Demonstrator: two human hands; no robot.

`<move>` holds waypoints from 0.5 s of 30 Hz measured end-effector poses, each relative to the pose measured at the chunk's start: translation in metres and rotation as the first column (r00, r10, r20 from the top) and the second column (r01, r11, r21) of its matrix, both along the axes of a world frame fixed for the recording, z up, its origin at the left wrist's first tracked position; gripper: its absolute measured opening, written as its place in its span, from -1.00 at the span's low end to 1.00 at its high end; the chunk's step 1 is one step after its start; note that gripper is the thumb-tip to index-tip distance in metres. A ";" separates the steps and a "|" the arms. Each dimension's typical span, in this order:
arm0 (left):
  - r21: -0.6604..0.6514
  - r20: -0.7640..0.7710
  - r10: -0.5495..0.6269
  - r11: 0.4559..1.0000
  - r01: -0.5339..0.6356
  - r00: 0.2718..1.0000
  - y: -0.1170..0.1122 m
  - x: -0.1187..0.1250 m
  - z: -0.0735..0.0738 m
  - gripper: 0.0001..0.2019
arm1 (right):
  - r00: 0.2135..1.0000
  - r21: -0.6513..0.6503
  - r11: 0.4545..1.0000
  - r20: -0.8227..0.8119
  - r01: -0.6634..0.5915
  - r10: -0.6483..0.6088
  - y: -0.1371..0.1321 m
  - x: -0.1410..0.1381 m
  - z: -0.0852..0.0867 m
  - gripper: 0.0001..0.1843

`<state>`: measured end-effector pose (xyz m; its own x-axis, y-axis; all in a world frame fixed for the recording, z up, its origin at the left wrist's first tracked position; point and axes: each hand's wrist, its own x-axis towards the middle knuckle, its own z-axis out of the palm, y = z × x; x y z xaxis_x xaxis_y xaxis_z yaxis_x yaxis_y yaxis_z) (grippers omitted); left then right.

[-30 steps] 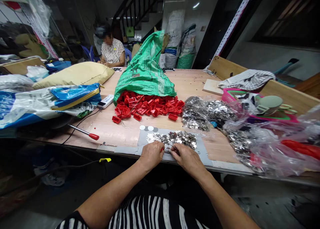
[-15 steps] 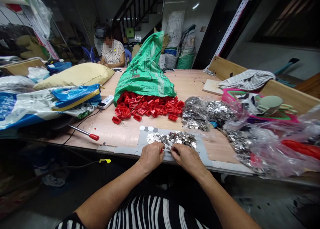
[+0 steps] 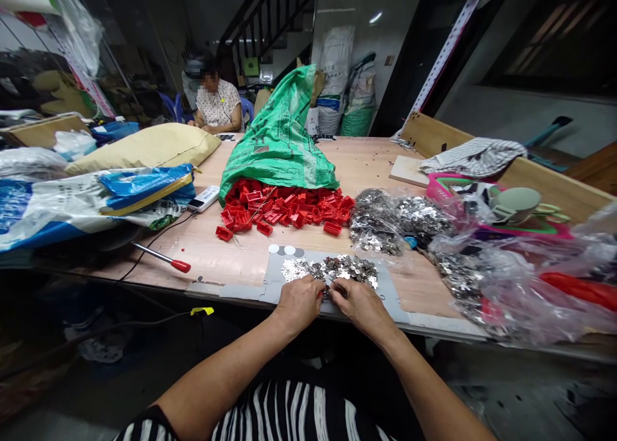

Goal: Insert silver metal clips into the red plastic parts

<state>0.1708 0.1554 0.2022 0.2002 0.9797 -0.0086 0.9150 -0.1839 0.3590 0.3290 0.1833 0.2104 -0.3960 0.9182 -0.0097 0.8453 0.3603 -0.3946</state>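
At the table's near edge my left hand (image 3: 299, 305) is closed, its fingers curled round a small red plastic piece that is mostly hidden. Close beside it, my right hand (image 3: 359, 305) pinches with thumb and forefinger; what it holds is too small to make out. Both sets of fingertips nearly meet over the grey mat (image 3: 274, 280). Just beyond them lies a loose heap of small shiny metal pieces (image 3: 351, 269). Further back, many red plastic pieces (image 3: 289, 208) spill from the mouth of a green woven sack (image 3: 279, 145).
Clear bags of metal parts (image 3: 376, 219) lie to the right, near a pink basket (image 3: 438, 187). A red-handled lever (image 3: 179, 265) juts out at left, below a white device (image 3: 204, 198) with a cable. Sacks (image 3: 149, 146) cover the left side. Another person (image 3: 219, 107) sits across the table.
My left hand has shifted slightly right and turned, bringing its fingertips closer to my right hand. Less of the red piece shows now. My right hand has barely moved.
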 end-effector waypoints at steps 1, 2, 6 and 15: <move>0.000 0.009 -0.002 1.000 0.002 1.000 0.000 -0.001 0.000 -0.81 | 1.000 -0.006 1.000 -0.012 0.000 0.000 0.000 0.000 0.000 -0.81; 0.000 0.019 -0.002 1.000 0.002 1.000 0.000 -0.002 0.000 -0.81 | 1.000 -0.010 1.000 -0.024 -0.001 0.000 0.000 0.001 0.000 -0.81; -0.001 0.073 0.004 1.000 -0.004 0.997 0.000 -0.004 0.002 -0.80 | 0.998 -0.023 1.000 -0.066 -0.007 0.006 0.000 0.001 0.002 -0.78; 0.039 0.141 0.009 0.999 -0.014 0.990 0.001 -0.004 0.002 -0.80 | 0.967 -0.056 0.998 -0.253 -0.023 0.008 0.002 0.003 0.007 -0.72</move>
